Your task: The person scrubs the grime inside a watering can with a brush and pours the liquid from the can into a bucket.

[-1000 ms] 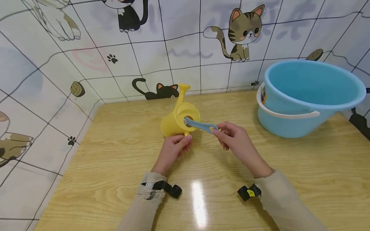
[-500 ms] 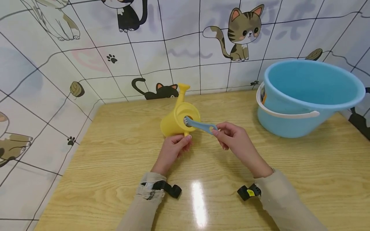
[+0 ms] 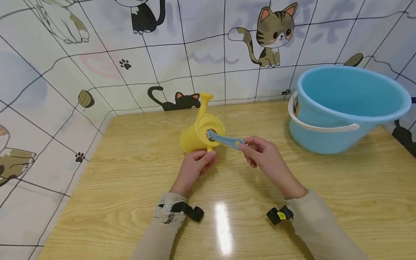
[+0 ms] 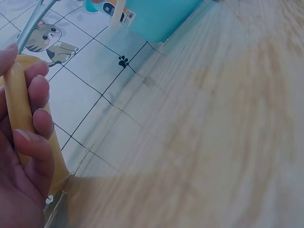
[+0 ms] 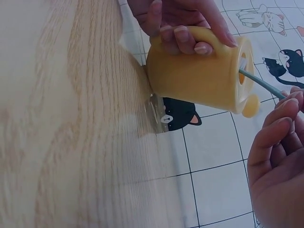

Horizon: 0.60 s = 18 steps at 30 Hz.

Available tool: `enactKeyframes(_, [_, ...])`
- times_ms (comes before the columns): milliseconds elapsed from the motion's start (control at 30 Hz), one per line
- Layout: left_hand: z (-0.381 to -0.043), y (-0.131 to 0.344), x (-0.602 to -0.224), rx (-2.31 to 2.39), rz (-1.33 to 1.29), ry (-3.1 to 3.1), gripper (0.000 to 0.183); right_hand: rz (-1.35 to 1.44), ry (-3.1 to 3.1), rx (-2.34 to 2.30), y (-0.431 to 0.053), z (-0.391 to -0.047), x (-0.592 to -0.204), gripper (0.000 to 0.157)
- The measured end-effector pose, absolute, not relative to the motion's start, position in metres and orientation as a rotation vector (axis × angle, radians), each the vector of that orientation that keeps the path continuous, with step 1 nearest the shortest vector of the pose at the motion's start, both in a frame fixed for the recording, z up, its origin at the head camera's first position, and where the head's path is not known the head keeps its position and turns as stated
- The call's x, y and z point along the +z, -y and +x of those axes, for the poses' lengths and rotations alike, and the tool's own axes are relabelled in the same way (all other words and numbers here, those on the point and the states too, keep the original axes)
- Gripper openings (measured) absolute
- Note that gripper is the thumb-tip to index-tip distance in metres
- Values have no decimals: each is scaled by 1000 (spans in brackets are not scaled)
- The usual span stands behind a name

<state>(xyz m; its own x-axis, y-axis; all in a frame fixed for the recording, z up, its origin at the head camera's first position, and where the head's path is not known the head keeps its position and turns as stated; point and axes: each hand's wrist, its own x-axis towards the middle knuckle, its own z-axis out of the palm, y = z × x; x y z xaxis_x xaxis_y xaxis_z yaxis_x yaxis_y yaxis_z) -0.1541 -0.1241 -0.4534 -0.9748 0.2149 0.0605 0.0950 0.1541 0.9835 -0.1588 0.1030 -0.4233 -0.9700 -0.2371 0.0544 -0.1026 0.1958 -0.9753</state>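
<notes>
The left hand (image 3: 195, 168) curls around the handle (image 4: 18, 107) of a tilted yellow plastic watering can (image 3: 193, 139), well left of a light-blue plastic bucket (image 3: 321, 139). The right hand (image 3: 264, 155) pinches a slim blue brush (image 3: 224, 139) by its end, white bristles (image 3: 208, 135) at the can's opening; how deep they reach is hard to tell.

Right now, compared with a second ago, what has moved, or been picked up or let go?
Nothing visibly moved, was taken hold of or let go; the head view shifted only very slightly. The left hand still grips the yellow watering can, and the right hand still holds the blue brush at the can's opening. The blue bucket stayed put.
</notes>
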Motion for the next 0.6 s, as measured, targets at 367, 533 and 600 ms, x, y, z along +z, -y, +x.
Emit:
enactKeyframes(367, [-155,125,-455,1965,318,-2322,42,-357,-2312,-1880,-103,-159,-422,30])
enactKeyframes(533, [-155,125,-455,1956,317,-2327,44,-365,-2310,-1879,-103,-159,-422,29])
enactKeyframes(600, [-155,125,-455,1951,311,-2329,44,-365,-2307,-1882,-103,-159,-421,29])
